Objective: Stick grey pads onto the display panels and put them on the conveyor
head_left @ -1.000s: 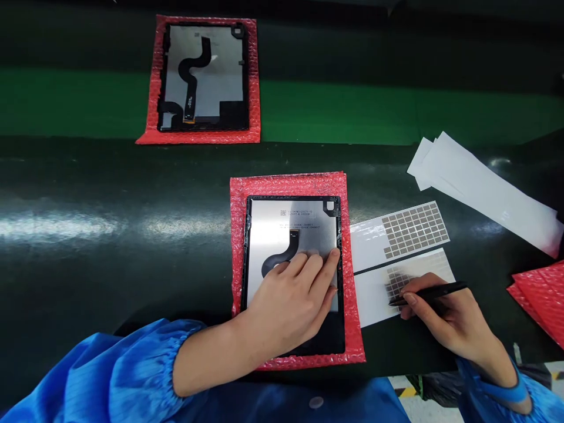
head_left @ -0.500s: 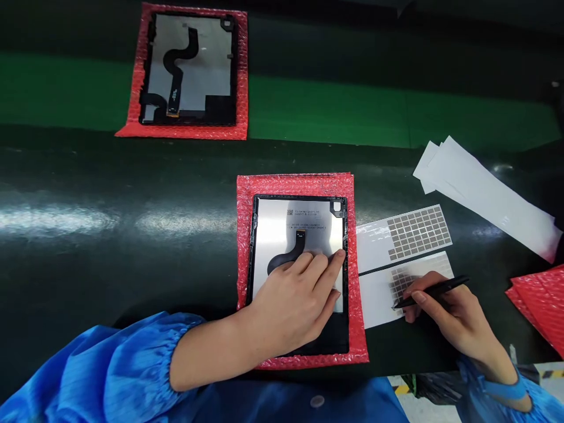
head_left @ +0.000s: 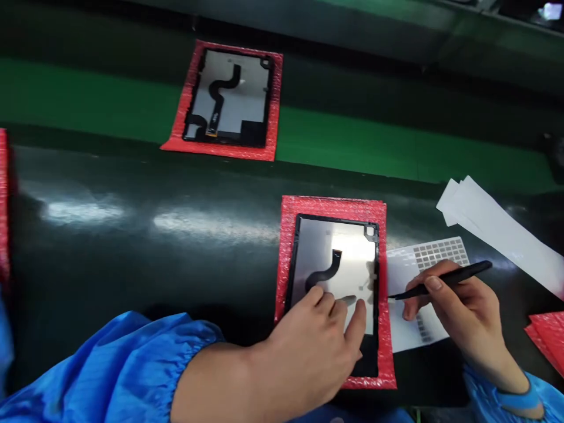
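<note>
A black-framed display panel with a silvery back lies on red bubble wrap. My left hand is over its lower part, index finger stretched out and the other fingers bent near a curved black ribbon cable. Part of the cable is hidden beneath that hand. Black tweezers are gripped in my right hand, pen-like, with their tips pointing left near the panel's right edge. Whether the tips hold a small piece cannot be made out. Below them lie label sheets with small grey rectangles.
Farther back, another panel with a ribbon cable rests on red bubble wrap. White paper strips lie at the right, above more red wrap. A red edge shows at far left.
My right hand has lifted the tweezers from the lower label sheet and brought them left towards the panel. My left hand has slid down the panel. The view has shifted.
</note>
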Available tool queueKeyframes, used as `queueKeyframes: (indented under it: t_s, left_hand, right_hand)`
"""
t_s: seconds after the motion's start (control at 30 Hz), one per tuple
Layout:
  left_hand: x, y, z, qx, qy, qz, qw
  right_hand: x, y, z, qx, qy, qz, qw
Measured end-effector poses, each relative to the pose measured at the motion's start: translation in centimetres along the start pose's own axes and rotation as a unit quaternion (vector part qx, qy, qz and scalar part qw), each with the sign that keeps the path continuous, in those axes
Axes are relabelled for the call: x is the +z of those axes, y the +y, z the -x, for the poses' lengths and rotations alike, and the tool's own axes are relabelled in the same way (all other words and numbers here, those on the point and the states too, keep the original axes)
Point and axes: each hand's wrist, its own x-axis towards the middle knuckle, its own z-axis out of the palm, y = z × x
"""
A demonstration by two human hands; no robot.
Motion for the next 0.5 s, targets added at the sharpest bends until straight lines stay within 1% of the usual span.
queueKeyframes:
  t_s: [0.07,0.17,0.23,0.27,0.37,0.5]
  left_hand:
    - [0.2,0.1,0.5,-0.024,-0.014,-0.031,0.999]
    - [0.7,-0.1,1.0,-0.064,-0.020,-0.049,0.997]
    - [1.2,-0.3,1.2,-0.069,-0.018,-0.054,0.996]
    - [1.4,-0.4,1.3,-0.069,-0.020,-0.055,0.996]
    - [1.9,-0.2,1.5,-0.076,-0.031,-0.046,0.996]
    - [2.3,0.3,1.6,-0.087,-0.017,-0.016,0.996]
  right_hand:
    - [3.2,-0.7,-1.5,-0.011,-0.016,0.011,1.000]
    - [7.9,-1.0,-3.3,-0.014,-0.012,0.022,1.000]
    - [10.2,-0.7,-3.9,-0.009,-0.008,0.030,0.999]
    - [11.0,-0.4,-4.1,-0.004,-0.008,0.038,0.999]
    - [12.2,0.6,-4.2,0.011,-0.005,0.063,0.998]
    - [12.2,1.4,-4.1,0.030,-0.008,0.075,0.997]
